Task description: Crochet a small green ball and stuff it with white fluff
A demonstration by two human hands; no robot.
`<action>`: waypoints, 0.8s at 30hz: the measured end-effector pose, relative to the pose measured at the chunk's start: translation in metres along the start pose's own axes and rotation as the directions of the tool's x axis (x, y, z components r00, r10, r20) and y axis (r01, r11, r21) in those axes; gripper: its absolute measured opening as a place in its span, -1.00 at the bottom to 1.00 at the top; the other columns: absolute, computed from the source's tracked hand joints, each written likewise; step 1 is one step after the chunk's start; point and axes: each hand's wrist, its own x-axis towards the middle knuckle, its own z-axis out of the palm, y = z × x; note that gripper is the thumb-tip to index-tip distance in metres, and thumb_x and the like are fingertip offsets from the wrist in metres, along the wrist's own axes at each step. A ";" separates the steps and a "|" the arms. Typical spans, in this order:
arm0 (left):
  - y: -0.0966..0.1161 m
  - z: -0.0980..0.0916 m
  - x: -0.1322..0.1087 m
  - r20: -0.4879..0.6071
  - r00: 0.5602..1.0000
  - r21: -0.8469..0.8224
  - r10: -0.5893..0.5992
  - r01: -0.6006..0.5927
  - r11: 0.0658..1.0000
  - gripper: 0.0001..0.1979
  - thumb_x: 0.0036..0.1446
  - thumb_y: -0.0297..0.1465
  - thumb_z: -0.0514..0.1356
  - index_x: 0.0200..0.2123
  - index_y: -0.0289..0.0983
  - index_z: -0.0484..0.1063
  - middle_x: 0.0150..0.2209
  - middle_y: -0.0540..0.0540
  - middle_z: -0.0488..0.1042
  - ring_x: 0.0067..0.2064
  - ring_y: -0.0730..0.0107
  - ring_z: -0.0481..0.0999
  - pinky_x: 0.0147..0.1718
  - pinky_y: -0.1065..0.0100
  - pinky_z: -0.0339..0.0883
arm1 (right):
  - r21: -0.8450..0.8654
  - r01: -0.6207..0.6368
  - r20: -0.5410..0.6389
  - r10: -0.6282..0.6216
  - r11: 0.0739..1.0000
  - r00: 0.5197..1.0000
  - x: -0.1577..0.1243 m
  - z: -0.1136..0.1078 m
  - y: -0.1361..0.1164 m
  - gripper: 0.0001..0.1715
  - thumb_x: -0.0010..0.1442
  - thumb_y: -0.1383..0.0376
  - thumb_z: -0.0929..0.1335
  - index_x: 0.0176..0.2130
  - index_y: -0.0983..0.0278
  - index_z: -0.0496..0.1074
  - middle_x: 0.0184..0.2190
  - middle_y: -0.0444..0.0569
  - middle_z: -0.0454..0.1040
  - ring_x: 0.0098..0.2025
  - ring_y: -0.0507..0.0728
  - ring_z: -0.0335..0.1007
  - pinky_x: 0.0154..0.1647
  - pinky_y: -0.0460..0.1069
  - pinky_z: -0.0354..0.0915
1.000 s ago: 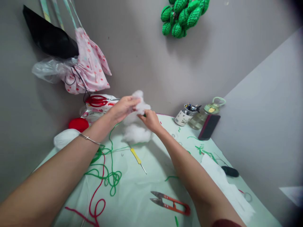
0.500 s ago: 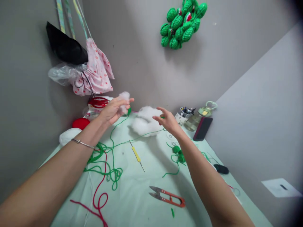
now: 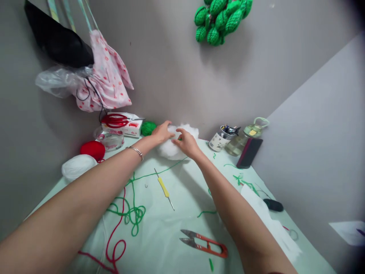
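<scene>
My left hand (image 3: 163, 132) reaches to the white fiber stuffing (image 3: 171, 150) at the back of the table. Its thumb and fingers are apart at the edge of the fluff, and no tuft shows in its grasp. My right hand (image 3: 186, 144) is in front of the same pile, fingers curled around a small green crochet piece (image 3: 180, 139) that they mostly hide. Green yarn (image 3: 154, 174) trails from that hand across the table to a loose tangle. A yellow-handled crochet hook (image 3: 163, 187) lies below the hands. Orange thread snips (image 3: 205, 243) rest nearer to me.
White yarn (image 3: 79, 167), red yarn (image 3: 92, 150) and a green ball (image 3: 148, 128) line the left. Red scissors (image 3: 116, 121) lie on a box. A pen tin (image 3: 219, 140), bottle (image 3: 251, 133) and phone (image 3: 249, 153) stand back right. Green crocheted pieces (image 3: 222, 19) hang above.
My left hand has moved right to the stuffing pile, and the tuft it held no longer shows in it. My right hand has shifted left over the pile. The view has tilted slightly down.
</scene>
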 end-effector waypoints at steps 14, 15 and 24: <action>-0.007 -0.017 0.021 0.057 0.990 -0.220 0.127 -0.112 0.969 -0.63 0.50 -0.17 0.06 0.02 -0.33 0.51 -0.07 -0.16 0.60 -0.18 0.36 0.60 -0.14 0.27 0.52 | -0.165 -0.120 0.132 0.142 0.979 0.981 0.039 0.044 0.051 -0.54 0.40 0.12 0.41 0.18 0.27 0.43 0.17 0.09 0.49 0.09 0.23 0.53 0.08 0.23 0.53; -0.005 -0.023 0.022 0.013 0.991 -0.235 0.134 -0.127 0.964 -0.59 0.52 -0.15 0.02 0.00 -0.33 0.52 -0.09 -0.16 0.60 -0.20 0.38 0.60 -0.16 0.31 0.50 | -0.163 -0.115 0.136 0.138 0.980 0.981 0.039 0.045 0.051 -0.54 0.39 0.13 0.42 0.19 0.27 0.43 0.16 0.09 0.49 0.09 0.24 0.53 0.09 0.23 0.52; -0.027 0.013 0.025 0.059 0.998 -0.081 -0.007 0.012 0.997 -0.63 0.37 -0.26 0.29 0.17 -0.28 0.47 0.15 -0.22 0.52 0.07 0.10 0.58 0.02 -0.01 0.55 | -0.155 -0.097 0.040 0.104 0.983 0.994 0.020 0.048 0.043 -0.71 0.41 0.20 0.34 0.06 0.25 0.51 -0.02 0.06 0.61 0.00 0.21 0.54 0.02 0.10 0.43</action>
